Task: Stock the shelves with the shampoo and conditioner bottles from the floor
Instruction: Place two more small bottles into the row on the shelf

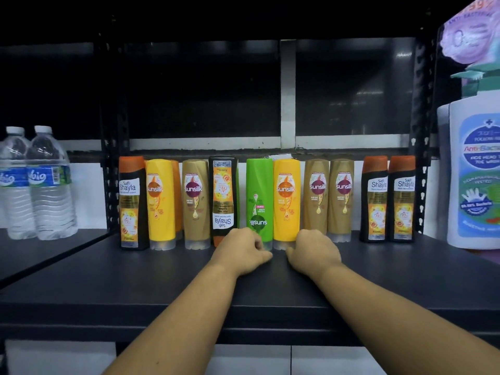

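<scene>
1. Position of stock: A row of bottles stands along the back of the shelf [162,280]. The green bottle [259,196] is mid-row, touching the yellow bottle [286,201] on its right, with the black bottle [224,201] just beside it on its left.
2. Orientation: The green bottle is upright, with its long axis vertical and its clear cap down on the shelf. Its label reads inverted. The black bottle is inverted too, with its orange cap down.
3. Left hand [242,251]: The fingers are curled at the cap end of the green bottle and appear to pinch it low down. The wrist lies close above the shelf.
4. Right hand [315,249]: The fingers are curled at the foot of the yellow bottle, and the thumb points towards the left hand. The back of the hand hides the fingertips, so I cannot tell whether it holds anything.
5. Key relation: Both bottles stand directly ahead of the hands, away from the person. The left hand is nearer the green bottle and the right hand is nearer the yellow one. The two hands are near each other but apart.
6. Judgement: The step in hand is probably squaring these two bottles into line. Because the grip is low, the bottle's top could tip against its neighbours.
7. Surroundings: Water bottles [50,185] stand on the shelf to the left. A white pump bottle [473,171] stands at the right. The floor stock is out of view.
</scene>
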Demonstrator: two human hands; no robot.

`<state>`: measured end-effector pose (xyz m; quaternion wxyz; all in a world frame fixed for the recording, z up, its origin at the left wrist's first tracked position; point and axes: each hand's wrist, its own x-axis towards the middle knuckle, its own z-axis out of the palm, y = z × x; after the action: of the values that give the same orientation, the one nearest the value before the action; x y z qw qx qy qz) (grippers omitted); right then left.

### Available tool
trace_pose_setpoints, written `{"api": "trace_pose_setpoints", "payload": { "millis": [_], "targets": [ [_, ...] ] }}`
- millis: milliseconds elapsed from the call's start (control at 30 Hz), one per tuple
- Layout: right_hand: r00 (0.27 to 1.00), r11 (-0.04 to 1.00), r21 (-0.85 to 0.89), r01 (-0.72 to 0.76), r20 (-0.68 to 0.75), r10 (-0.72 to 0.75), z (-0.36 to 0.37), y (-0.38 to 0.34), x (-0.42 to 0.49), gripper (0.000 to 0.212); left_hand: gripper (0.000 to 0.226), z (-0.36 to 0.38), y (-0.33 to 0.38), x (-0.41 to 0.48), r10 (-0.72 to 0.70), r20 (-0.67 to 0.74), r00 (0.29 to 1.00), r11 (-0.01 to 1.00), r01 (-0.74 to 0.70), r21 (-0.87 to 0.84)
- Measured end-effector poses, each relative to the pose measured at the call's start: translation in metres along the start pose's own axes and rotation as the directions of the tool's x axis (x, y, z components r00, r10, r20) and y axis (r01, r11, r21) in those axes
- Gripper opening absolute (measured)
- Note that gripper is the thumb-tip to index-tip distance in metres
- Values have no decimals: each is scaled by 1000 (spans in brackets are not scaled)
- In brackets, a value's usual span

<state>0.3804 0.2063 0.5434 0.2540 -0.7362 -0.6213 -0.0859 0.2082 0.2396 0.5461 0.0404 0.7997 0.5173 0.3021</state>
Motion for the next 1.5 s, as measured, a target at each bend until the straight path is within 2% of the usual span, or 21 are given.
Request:
{"api": "trace_pose_setpoints", "payload": {
  "millis": [67, 200, 333, 467, 533, 667, 767, 867, 1033, 1200, 1333, 1500],
  "targets": [
    [995, 997, -39, 67, 74, -64, -5, 4, -7, 35, 20, -1, 5, -4, 83, 69, 994, 997, -83, -8],
    [950, 984, -3, 178, 263, -171, -27, 20, -33, 44, 18, -7, 15, -13, 172, 130, 976, 985, -171, -22],
    [900, 970, 42, 241, 364, -240, -58, 42, -67, 50, 28, -11, 29, -25, 207, 233, 950, 975, -218, 27],
    [884, 952, 20, 304, 367, -290, -71, 63, -99, 54, 50, -15, 50, -50, 167, 374, 912, 977, -204, 61],
    [892, 940, -15, 342, 320, -319, -75, 69, -119, 55, 56, -17, 60, -68, 186, 393, 900, 970, -231, 70],
    [915, 925, -73, 374, 192, -355, -73, 78, -155, 57, 55, -19, 75, -114, 247, 344, 906, 952, -293, 89],
    [926, 935, -57, 351, 170, -337, -71, 81, -179, 61, 52, -17, 86, -153, 303, 277, 912, 930, -347, 124],
    [925, 943, 12, 333, 189, -329, -76, 80, -206, 63, 54, -15, 93, -189, 347, 198, 917, 926, -368, 80],
    [918, 944, 155, 292, 231, -322, -80, 82, -270, 63, 56, 11, 90, -248, 314, 220, 924, 949, -313, -43],
    [896, 970, 101, 221, 373, -243, -40, 102, -347, 60, 54, 70, 66, -315, 195, 316, 929, 980, -174, -94],
    [838, 994, 36, 102, 536, -105, 0, 119, -406, 63, 56, 118, 49, -368, 125, 479, 869, 990, -76, -120],
    [711, 998, -67, 13, 702, 37, 49, 137, -457, 67, 58, 164, 29, -418, 42, 615, 787, 981, 83, -174]
  ]
}}
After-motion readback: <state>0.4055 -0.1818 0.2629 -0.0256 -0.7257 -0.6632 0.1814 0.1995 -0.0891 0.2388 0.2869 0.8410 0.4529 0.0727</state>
